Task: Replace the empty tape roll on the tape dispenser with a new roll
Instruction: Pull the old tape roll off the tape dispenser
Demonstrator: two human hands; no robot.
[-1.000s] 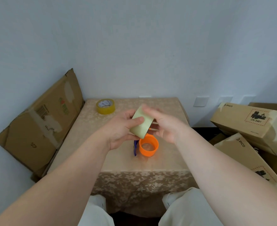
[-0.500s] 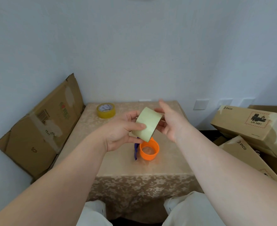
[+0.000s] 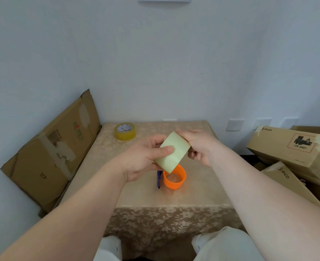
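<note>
Above the middle of the table I hold a pale green tape roll (image 3: 174,153) tilted, its side toward me. My left hand (image 3: 144,159) grips its lower left with the thumb on its face. My right hand (image 3: 198,146) touches its upper right edge with the fingertips. Just below the roll, the orange ring of the tape dispenser (image 3: 174,179) rests on the table, with a blue part (image 3: 158,179) at its left. A yellow tape roll (image 3: 125,131) lies flat at the table's far left corner.
The small table (image 3: 202,193) has a beige flowered cloth. A flattened cardboard box (image 3: 50,153) leans against the wall at the left. Stacked cardboard boxes (image 3: 287,147) sit at the right. My knees are under the front edge.
My right hand, which had opened away from the pale green roll, has come back onto its upper right edge. The view has tilted upward a little.
</note>
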